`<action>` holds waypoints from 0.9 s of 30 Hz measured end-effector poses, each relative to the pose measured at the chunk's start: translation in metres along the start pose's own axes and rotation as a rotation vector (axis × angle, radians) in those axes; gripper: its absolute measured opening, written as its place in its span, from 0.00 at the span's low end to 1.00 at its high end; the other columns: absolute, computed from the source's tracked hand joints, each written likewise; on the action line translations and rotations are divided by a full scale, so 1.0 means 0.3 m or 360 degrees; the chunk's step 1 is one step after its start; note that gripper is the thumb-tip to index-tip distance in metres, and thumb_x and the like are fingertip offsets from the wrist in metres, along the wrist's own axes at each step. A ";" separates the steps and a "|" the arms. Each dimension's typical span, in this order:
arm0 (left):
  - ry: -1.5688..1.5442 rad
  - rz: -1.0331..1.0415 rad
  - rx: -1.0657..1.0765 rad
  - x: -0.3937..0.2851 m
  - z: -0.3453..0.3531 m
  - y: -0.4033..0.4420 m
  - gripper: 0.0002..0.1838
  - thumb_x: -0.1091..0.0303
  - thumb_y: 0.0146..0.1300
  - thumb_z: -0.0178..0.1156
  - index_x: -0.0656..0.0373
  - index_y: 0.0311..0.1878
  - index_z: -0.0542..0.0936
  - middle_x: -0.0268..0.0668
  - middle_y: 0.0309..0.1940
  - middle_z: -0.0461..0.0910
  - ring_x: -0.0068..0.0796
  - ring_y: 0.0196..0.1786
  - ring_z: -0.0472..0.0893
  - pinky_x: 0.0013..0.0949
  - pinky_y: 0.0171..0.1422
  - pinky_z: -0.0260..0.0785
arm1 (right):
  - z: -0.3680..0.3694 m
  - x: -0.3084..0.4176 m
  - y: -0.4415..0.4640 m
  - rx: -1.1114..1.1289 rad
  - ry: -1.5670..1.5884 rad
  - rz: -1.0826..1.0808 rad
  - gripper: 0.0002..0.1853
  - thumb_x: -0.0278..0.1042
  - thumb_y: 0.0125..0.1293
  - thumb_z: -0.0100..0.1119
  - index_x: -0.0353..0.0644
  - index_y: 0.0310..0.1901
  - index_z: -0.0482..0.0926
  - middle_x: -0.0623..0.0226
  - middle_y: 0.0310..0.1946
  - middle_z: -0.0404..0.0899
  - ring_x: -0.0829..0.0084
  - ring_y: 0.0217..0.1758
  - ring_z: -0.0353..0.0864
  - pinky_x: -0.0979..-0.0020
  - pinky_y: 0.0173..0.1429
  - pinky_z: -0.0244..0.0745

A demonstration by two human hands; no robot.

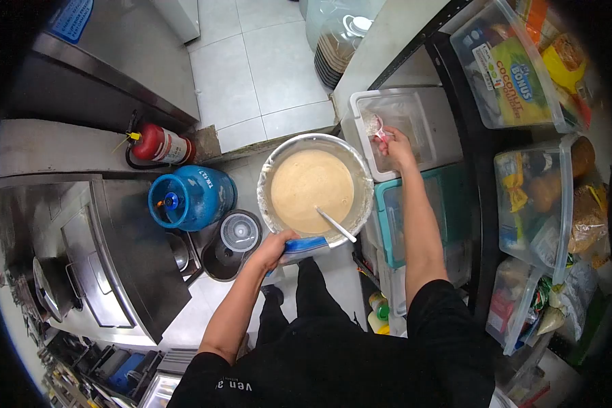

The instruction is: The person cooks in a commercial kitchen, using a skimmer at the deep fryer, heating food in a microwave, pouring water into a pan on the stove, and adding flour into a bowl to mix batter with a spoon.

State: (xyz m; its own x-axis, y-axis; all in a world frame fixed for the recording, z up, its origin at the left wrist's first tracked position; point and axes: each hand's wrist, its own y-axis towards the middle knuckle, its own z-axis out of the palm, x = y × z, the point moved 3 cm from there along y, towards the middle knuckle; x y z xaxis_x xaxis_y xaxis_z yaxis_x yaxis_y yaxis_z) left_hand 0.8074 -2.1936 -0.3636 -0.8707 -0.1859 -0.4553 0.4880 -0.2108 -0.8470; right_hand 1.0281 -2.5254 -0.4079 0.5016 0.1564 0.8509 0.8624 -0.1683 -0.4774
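Note:
A large metal pot (pixel 268 149) stands in front of me, holding smooth beige batter (pixel 311 182). A white-handled utensil (pixel 336 225) leans in the batter, its handle resting over the near rim. At the near side of the pot, my left hand (pixel 273 250) is closed on a blue-edged clear plastic container (pixel 307 246); its full shape is hidden. To the pot's right, my right hand (pixel 396 147) grips a small pink scoop (pixel 381 129) with whitish powder at its bowl. The scoop is over a clear plastic bin (pixel 418 105).
Left of the pot stand a blue gas cylinder (pixel 211 192), a red fire extinguisher (pixel 163 145) and a dark bin with a clear round lid (pixel 240 231). A teal-framed drawer (pixel 387 224) sits below the clear bin. Shelves with packed plastic boxes (pixel 532 197) line the right.

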 end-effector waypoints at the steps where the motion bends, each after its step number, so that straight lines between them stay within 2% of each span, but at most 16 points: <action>1: 0.0006 0.0006 0.0008 0.005 -0.001 0.021 0.12 0.65 0.54 0.56 0.67 0.33 0.78 0.38 0.26 0.77 0.24 0.25 0.75 0.27 0.28 0.67 | -0.022 0.007 -0.030 0.0010 0.0138 0.0053 0.21 0.19 0.62 0.46 0.34 0.58 0.67 0.60 0.33 0.80 0.81 0.22 0.70 0.80 0.22 0.65; 6: 0.0039 0.0022 0.0038 -0.037 0.025 0.062 0.12 0.64 0.54 0.55 0.65 0.31 0.80 0.36 0.23 0.76 0.22 0.22 0.72 0.28 0.26 0.65 | -0.118 0.023 -0.181 -0.0111 0.0241 -0.0010 0.19 0.23 0.65 0.47 0.35 0.59 0.66 0.59 0.38 0.80 0.83 0.20 0.66 0.81 0.21 0.61; 11: 0.0079 0.0030 0.0101 -0.035 0.041 0.146 0.13 0.65 0.55 0.53 0.65 0.30 0.81 0.38 0.25 0.77 0.24 0.25 0.74 0.29 0.28 0.67 | -0.164 0.107 -0.387 -0.0082 0.0358 -0.0164 0.19 0.25 0.67 0.47 0.36 0.59 0.66 0.60 0.42 0.80 0.86 0.21 0.64 0.84 0.23 0.59; 13: -0.0007 0.0204 0.0097 -0.042 0.064 0.184 0.13 0.67 0.59 0.50 0.65 0.35 0.80 0.34 0.24 0.77 0.19 0.18 0.71 0.24 0.18 0.59 | -0.149 0.192 -0.495 -0.0235 0.0341 -0.0214 0.19 0.26 0.68 0.46 0.37 0.60 0.66 0.64 0.39 0.80 0.88 0.23 0.64 0.86 0.24 0.59; 15: -0.0035 0.0093 0.0077 -0.093 0.080 0.152 0.13 0.67 0.60 0.50 0.65 0.36 0.80 0.35 0.23 0.77 0.20 0.18 0.71 0.25 0.18 0.60 | -0.135 0.227 -0.579 -0.0200 0.0215 -0.0288 0.18 0.27 0.69 0.46 0.38 0.60 0.67 0.64 0.40 0.80 0.87 0.24 0.64 0.86 0.26 0.60; 17: 0.0113 0.0090 0.0261 -0.106 0.085 0.154 0.15 0.66 0.59 0.48 0.67 0.36 0.81 0.37 0.20 0.76 0.21 0.14 0.67 0.27 0.17 0.56 | -0.114 0.225 -0.619 -0.0175 0.0090 -0.0363 0.18 0.28 0.69 0.46 0.39 0.60 0.67 0.64 0.42 0.80 0.87 0.25 0.64 0.85 0.28 0.62; 19: 0.0064 0.0093 0.0236 -0.101 0.095 0.172 0.15 0.66 0.59 0.48 0.67 0.36 0.81 0.37 0.19 0.76 0.20 0.12 0.65 0.27 0.15 0.53 | -0.065 0.240 -0.656 -0.0143 -0.0556 -0.0736 0.18 0.24 0.67 0.46 0.39 0.59 0.69 0.63 0.41 0.80 0.82 0.29 0.71 0.81 0.33 0.68; 20: 0.0019 0.0101 0.0210 -0.097 0.100 0.181 0.15 0.66 0.59 0.47 0.67 0.36 0.81 0.36 0.19 0.75 0.20 0.10 0.63 0.27 0.14 0.50 | -0.035 0.268 -0.682 -0.0184 -0.0890 -0.0888 0.22 0.17 0.60 0.47 0.40 0.57 0.71 0.58 0.42 0.79 0.69 0.39 0.78 0.72 0.43 0.73; 21: 0.0016 0.0097 0.0211 -0.096 0.105 0.180 0.15 0.66 0.59 0.47 0.67 0.36 0.81 0.36 0.19 0.75 0.20 0.10 0.63 0.27 0.14 0.50 | -0.023 0.262 -0.681 -0.0182 -0.0893 -0.0885 0.22 0.17 0.60 0.47 0.40 0.57 0.71 0.58 0.42 0.79 0.69 0.39 0.78 0.72 0.43 0.73; 23: 0.0003 0.0160 0.0158 -0.103 0.108 0.181 0.16 0.66 0.59 0.47 0.68 0.37 0.80 0.36 0.18 0.75 0.20 0.11 0.64 0.27 0.14 0.52 | 0.013 0.267 -0.681 -0.0205 -0.1224 -0.1391 0.27 0.11 0.54 0.46 0.43 0.56 0.72 0.57 0.45 0.78 0.63 0.41 0.79 0.69 0.43 0.72; 24: -0.0001 0.0162 0.0153 -0.101 0.111 0.184 0.16 0.66 0.59 0.47 0.68 0.37 0.80 0.36 0.18 0.75 0.20 0.11 0.64 0.27 0.14 0.52 | 0.025 0.281 -0.690 -0.0081 -0.1177 -0.1230 0.32 0.07 0.46 0.44 0.43 0.56 0.72 0.52 0.47 0.76 0.55 0.50 0.77 0.66 0.51 0.71; 27: -0.0118 0.0132 0.0071 -0.089 0.103 0.201 0.15 0.65 0.58 0.49 0.68 0.34 0.80 0.36 0.18 0.74 0.21 0.12 0.66 0.27 0.15 0.55 | 0.035 0.286 -0.683 -0.0113 -0.1222 -0.1361 0.33 0.08 0.46 0.44 0.43 0.56 0.72 0.52 0.47 0.76 0.56 0.50 0.77 0.66 0.50 0.71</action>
State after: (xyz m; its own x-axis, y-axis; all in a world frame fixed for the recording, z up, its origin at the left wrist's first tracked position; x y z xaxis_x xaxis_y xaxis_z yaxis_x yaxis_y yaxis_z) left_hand 0.8620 -2.2311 -0.3941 -0.8212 -0.2748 -0.5001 0.5616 -0.2339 -0.7937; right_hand 0.8951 -2.4673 -0.2392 -0.3149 0.7932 0.5212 0.9472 0.2278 0.2256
